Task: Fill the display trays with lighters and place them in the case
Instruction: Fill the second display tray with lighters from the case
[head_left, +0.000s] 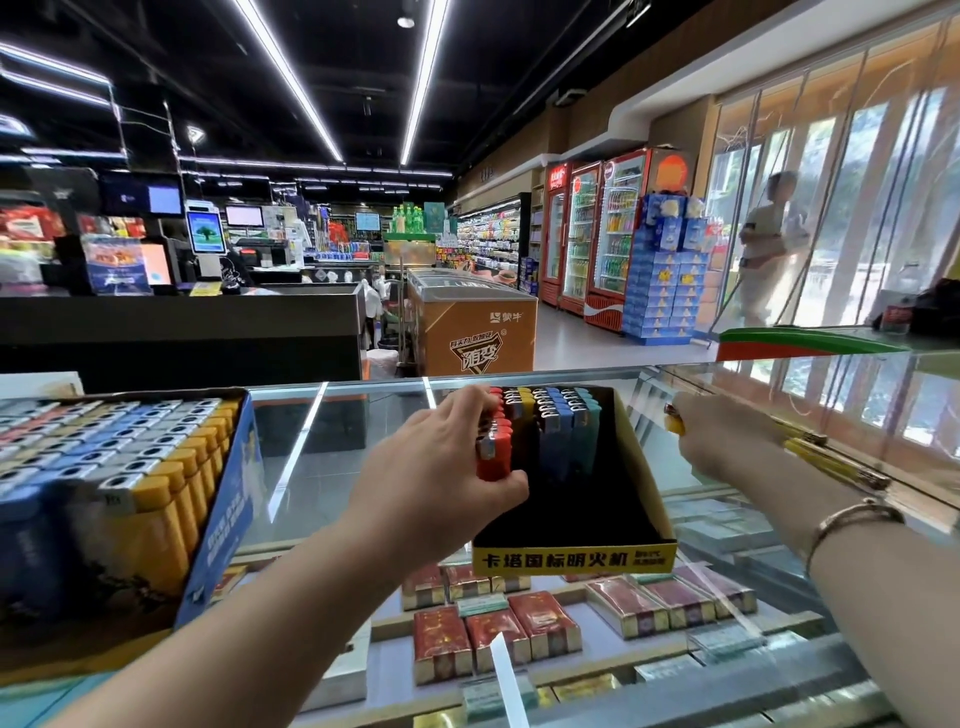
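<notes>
Nearest the camera, two bare forearms reach out over the glass tabletop (332, 467) of a shop case. On the left of the tabletop stands a blue supply box (218, 519) packed tight with lighters, a yellow row along its near side. In the middle sits a black display tray (644, 483) with a yellow front strip, only its far end filled: rows of red, dark, blue and teal lighters stand upright there. The left hand (441, 467) grips the red lighters (493, 447) at the tray's left edge, thumb curled under the nearest one and fingers wrapped over the row's far side. The right hand (722, 436), just right of the tray, pinches a single yellow lighter (674, 420) in curled fingers; a bracelet (852, 519) circles that wrist. Under the glass lie red cigarette packs (493, 639). Beyond the tabletop stand an orange chest freezer (478, 332) and red drink coolers (597, 234).
</notes>
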